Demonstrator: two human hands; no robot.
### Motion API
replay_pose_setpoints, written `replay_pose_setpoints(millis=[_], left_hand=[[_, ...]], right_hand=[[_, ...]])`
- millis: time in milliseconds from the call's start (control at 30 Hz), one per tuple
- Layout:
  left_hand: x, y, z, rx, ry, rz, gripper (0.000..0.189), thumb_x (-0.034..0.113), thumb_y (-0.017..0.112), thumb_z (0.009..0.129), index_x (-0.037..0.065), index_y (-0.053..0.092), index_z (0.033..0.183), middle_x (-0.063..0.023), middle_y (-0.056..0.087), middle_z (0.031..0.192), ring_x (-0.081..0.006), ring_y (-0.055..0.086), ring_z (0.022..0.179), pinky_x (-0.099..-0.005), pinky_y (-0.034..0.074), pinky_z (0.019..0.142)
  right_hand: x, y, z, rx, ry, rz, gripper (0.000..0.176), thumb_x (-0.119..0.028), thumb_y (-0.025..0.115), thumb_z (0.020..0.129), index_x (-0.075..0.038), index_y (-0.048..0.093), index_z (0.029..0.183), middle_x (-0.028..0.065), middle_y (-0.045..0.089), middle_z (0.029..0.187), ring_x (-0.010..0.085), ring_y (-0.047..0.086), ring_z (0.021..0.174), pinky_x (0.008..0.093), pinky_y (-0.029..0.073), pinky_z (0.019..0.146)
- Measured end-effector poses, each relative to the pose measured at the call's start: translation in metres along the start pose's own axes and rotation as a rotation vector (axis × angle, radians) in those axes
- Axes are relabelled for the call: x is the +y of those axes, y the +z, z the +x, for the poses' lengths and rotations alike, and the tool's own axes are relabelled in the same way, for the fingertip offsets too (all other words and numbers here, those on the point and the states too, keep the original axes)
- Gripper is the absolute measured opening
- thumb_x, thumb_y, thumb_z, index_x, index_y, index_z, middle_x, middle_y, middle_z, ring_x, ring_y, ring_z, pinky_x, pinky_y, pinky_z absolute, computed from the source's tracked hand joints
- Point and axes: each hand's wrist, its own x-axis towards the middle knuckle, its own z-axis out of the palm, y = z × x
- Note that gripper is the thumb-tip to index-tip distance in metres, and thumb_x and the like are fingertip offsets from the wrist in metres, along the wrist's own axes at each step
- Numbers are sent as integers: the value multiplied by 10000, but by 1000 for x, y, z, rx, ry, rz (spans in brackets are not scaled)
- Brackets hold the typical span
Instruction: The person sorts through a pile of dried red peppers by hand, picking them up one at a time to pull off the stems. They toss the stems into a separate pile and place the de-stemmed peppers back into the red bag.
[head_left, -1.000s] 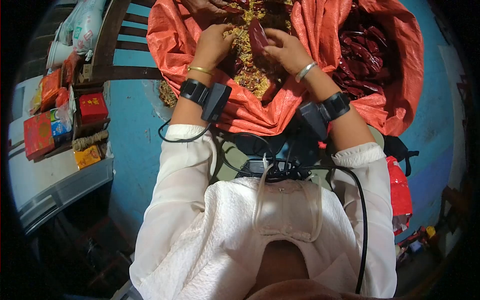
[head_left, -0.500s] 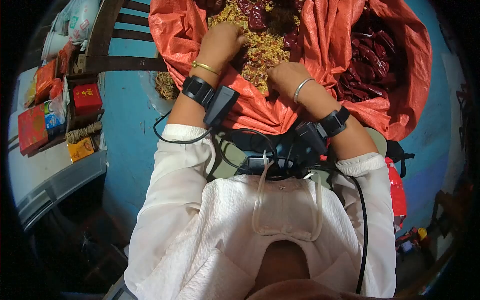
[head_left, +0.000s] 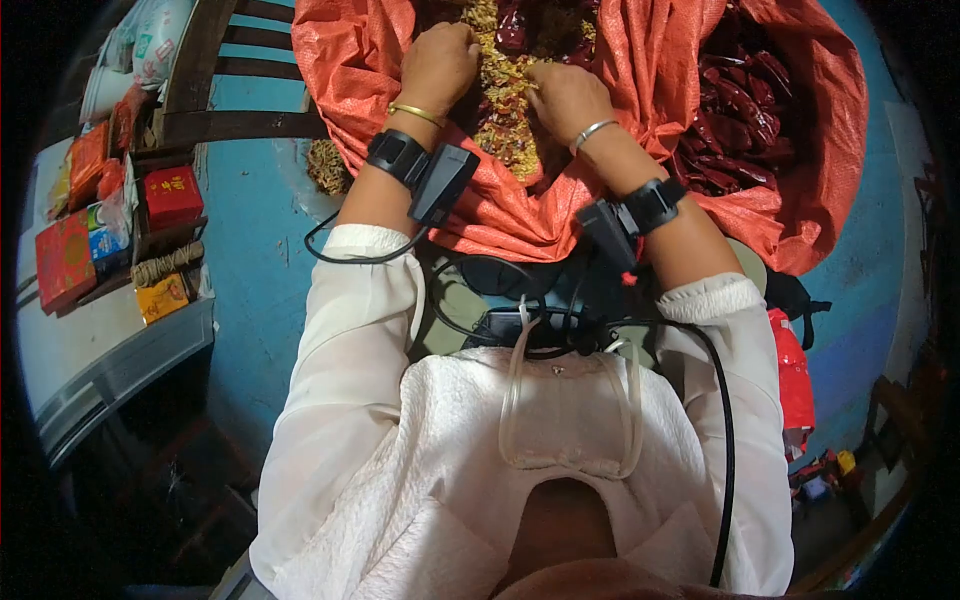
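Observation:
A red woven sack (head_left: 530,215) lies open in front of me, holding loose yellow chili seeds (head_left: 505,125) with red flecks and glossy dark red dried chilies (head_left: 511,32). At the left side of the seeds is my left hand (head_left: 440,68), its fingers curled inward and partly hidden. My right hand (head_left: 572,103) bends over the seeds from the right, its fingertips drawn together at the pile. Whatever either hand grips is too small or too covered to make out. A second heap of dried chilies (head_left: 735,120) fills the right sack opening.
A dark wooden chair (head_left: 245,127) stands at upper left, beside a clear bag of brown dried bits (head_left: 328,167). Further left, a shelf holds red boxes (head_left: 172,197) and a rope coil (head_left: 166,265). A black cable (head_left: 725,440) runs down my right side.
My right hand has moved up and slightly left, further over the seeds. My left hand has shifted a little upward. The seed strip between them looks narrower.

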Motion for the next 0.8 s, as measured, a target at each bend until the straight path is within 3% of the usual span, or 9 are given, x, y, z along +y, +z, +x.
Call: replay_pose_setpoints(millis=[100, 167, 300, 367, 400, 500, 600, 700, 800], left_hand=[[0, -7, -4, 167, 41, -35, 180, 211, 564, 762, 51, 608, 833, -113, 590, 746, -259, 577, 693, -351, 459, 634], [-2, -13, -5, 67, -149, -427, 173, 196, 558, 741, 65, 610, 841, -130, 606, 750, -308, 580, 716, -352, 462, 654], [-4, -12, -7, -98, -310, -758, 166, 177, 559, 747, 66, 614, 857, -132, 607, 752, -295, 585, 717, -333, 460, 657], [1, -9, -10, -143, -230, -743, 173, 136, 584, 769, 41, 611, 912, -75, 620, 793, -109, 581, 672, -256, 464, 602], [4, -11, -12, -140, -234, -746, 173, 136, 584, 769, 41, 611, 912, -75, 620, 793, -109, 581, 672, -256, 464, 602], [10, -11, -13, 4, 182, -324, 187, 148, 614, 727, 50, 618, 885, -132, 610, 783, -259, 599, 712, -308, 466, 645], [15, -7, -15, -58, 200, -300, 172, 193, 584, 718, 70, 630, 829, -145, 600, 755, -313, 575, 719, -398, 450, 667], [21, -18, -16, -62, 226, -263, 161, 180, 597, 718, 62, 626, 823, -146, 599, 747, -304, 581, 709, -379, 456, 648], [20, -18, -22, -55, 309, -253, 149, 158, 611, 721, 51, 618, 824, -147, 598, 741, -294, 589, 707, -354, 463, 635]], right_hand=[[-4, 5, 8, 48, 15, 68, 174, -213, 553, 754, -76, 565, 860, 148, 601, 781, 321, 579, 756, 409, 470, 644], [-5, 11, 13, 62, 18, 79, 184, -224, 547, 754, -56, 564, 826, 154, 601, 766, 322, 588, 739, 410, 476, 630], [-6, 10, 15, 11, 68, 53, 177, -245, 549, 759, -119, 584, 878, 134, 607, 773, 306, 585, 749, 408, 472, 649], [-5, 8, 15, -6, 74, 58, 183, -246, 545, 758, -106, 583, 869, 139, 606, 761, 296, 593, 748, 408, 478, 641], [-2, 10, 17, -23, 81, 77, 195, -247, 544, 756, -123, 587, 900, 142, 607, 775, 298, 592, 755, 408, 477, 655], [8, 11, 14, 31, 84, 154, 224, -244, 543, 753, -141, 594, 946, 149, 608, 807, 309, 586, 769, 406, 472, 684], [21, 2, 8, 207, 18, 210, 212, -232, 552, 749, -115, 616, 914, 153, 607, 842, 324, 577, 789, 393, 461, 719], [34, -15, -5, 46, 14, 262, 217, -227, 561, 742, -110, 609, 918, 144, 608, 838, 321, 577, 782, 396, 457, 715], [32, -21, -23, -287, -290, 17, 222, -216, 587, 714, -102, 609, 903, 129, 603, 833, 303, 577, 787, 404, 462, 682]])
